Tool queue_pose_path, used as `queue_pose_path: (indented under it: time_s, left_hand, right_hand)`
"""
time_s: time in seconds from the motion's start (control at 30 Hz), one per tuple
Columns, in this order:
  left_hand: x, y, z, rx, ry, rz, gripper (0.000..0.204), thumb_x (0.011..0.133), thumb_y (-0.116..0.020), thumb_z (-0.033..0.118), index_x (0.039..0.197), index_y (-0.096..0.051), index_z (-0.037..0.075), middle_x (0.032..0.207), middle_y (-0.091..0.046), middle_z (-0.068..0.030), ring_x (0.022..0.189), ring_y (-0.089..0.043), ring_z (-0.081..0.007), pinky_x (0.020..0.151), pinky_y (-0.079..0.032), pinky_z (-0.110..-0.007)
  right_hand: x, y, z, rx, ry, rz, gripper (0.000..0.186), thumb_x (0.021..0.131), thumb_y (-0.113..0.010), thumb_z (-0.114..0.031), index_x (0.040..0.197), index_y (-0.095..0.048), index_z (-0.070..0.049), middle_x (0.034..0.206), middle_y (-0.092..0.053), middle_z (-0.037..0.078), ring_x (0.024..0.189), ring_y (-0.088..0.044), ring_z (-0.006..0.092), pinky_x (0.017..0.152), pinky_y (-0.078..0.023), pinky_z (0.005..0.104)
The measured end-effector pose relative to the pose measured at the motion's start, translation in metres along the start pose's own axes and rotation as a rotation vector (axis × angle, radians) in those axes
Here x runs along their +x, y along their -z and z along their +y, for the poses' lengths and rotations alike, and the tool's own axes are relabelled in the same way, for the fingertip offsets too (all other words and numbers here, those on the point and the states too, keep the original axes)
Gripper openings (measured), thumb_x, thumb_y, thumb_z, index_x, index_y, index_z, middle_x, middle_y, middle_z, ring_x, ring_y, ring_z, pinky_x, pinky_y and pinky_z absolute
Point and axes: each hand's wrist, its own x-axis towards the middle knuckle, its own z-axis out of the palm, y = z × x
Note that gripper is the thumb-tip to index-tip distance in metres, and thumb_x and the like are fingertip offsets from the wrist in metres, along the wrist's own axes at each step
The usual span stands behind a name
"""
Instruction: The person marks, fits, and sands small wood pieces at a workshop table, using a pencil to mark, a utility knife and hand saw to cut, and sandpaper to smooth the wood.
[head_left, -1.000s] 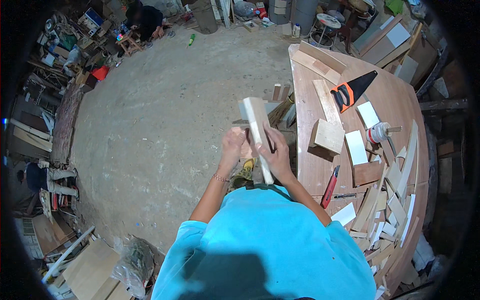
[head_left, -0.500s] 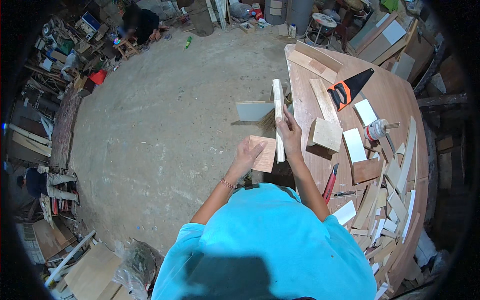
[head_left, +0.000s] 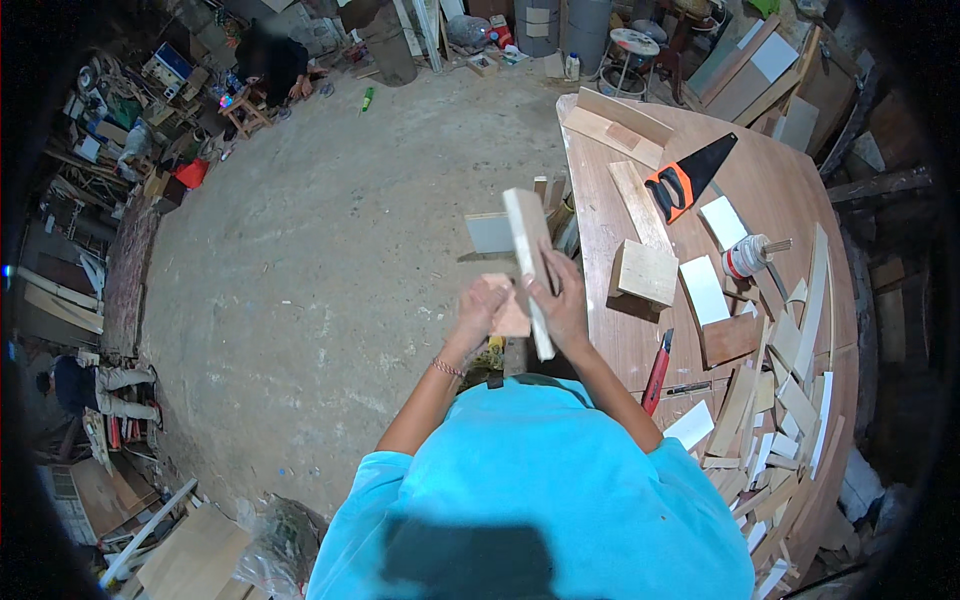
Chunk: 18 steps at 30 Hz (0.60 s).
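Observation:
In front of my chest, my left hand [head_left: 478, 310] grips a small reddish wooden board [head_left: 513, 318], thumb over its face. My right hand [head_left: 562, 305] is closed around a longer pale wooden board [head_left: 526, 240], which stands nearly upright and leans a little left at its top. The long board partly covers the small one; I cannot tell whether they touch. Both boards are held off the worktable [head_left: 598, 330], just past its left edge. A box-like wooden block [head_left: 645, 274] on the table is nearest to my right hand.
A handsaw [head_left: 690, 178] with an orange-black handle, a red utility knife [head_left: 657, 372], a white container with sticks [head_left: 746, 257] and several wood offcuts [head_left: 765, 425] lie on the table. Two other people are at the left, one far back [head_left: 270, 70], one lower [head_left: 85, 385].
The long board has tilted and its top has swung left and down. My left hand has turned the small board, bringing the two closer together. The view has shifted slightly.

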Motion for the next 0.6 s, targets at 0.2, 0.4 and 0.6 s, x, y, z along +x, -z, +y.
queue_pose_path:
  time_s: [0.2,0.4,0.6]
  left_hand:
    - [-0.011,-0.026,0.018,0.010,0.077,0.061,0.013,0.081,-0.054,0.008,0.089,-0.053,-0.002,0.081,-0.055,-0.0059,0.069,-0.053,-0.0105,0.058,-0.045,-0.025]
    - [0.011,0.014,-0.008,0.051,-0.044,0.127,0.020,0.081,-0.049,0.010,0.094,-0.052,-0.005,0.088,-0.057,-0.0124,0.079,-0.055,-0.0145,0.067,-0.045,-0.027]
    - [-0.005,-0.012,0.001,0.510,-0.138,0.041,0.028,0.081,-0.054,0.015,0.097,-0.051,-0.007,0.088,-0.058,-0.0151,0.080,-0.054,-0.0167,0.070,-0.044,-0.029]
  right_hand:
    - [0.009,0.001,0.016,0.131,-0.087,0.092,0.055,0.073,-0.061,-0.029,0.117,-0.048,0.000,0.111,-0.046,0.021,0.104,-0.046,0.0292,0.089,-0.037,0.0353]
    - [-0.022,0.000,-0.015,-0.146,0.031,-0.072,0.056,0.070,-0.064,-0.025,0.120,-0.048,-0.007,0.112,-0.044,0.022,0.106,-0.044,0.0343,0.090,-0.035,0.0396]
    - [0.013,0.005,0.009,-0.230,-0.043,0.062,0.056,0.069,-0.065,-0.027,0.119,-0.049,-0.007,0.109,-0.047,0.024,0.100,-0.050,0.0340,0.086,-0.039,0.0372]
